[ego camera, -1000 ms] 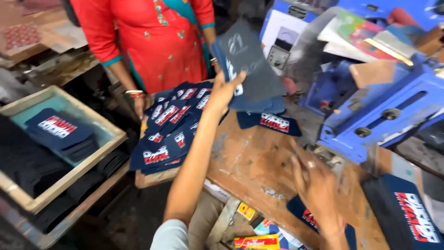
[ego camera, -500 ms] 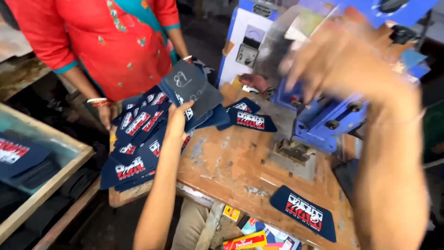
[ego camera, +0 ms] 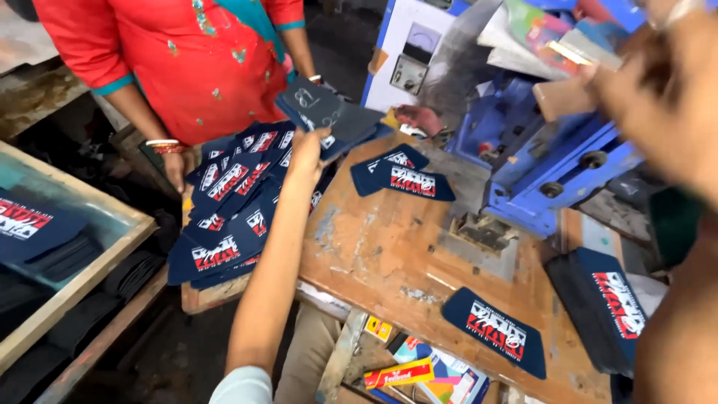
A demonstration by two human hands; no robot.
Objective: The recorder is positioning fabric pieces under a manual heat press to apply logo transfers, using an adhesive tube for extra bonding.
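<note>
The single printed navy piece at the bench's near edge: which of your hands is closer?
Right, narrowly. The right hand is raised by the blue machine, above the printed piece. The left hand holds dark pieces far across the bench.

right hand [ego camera: 658,97] blurred, grip unclear; co-worker [ego camera: 179,60] cropped at top edge

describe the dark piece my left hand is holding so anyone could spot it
Start at the worn wooden table; at its far left edge the left hand lifts a dark grey piece. Unlike the navy printed pieces fanned beneath, it shows only faint chalk marks.
</note>
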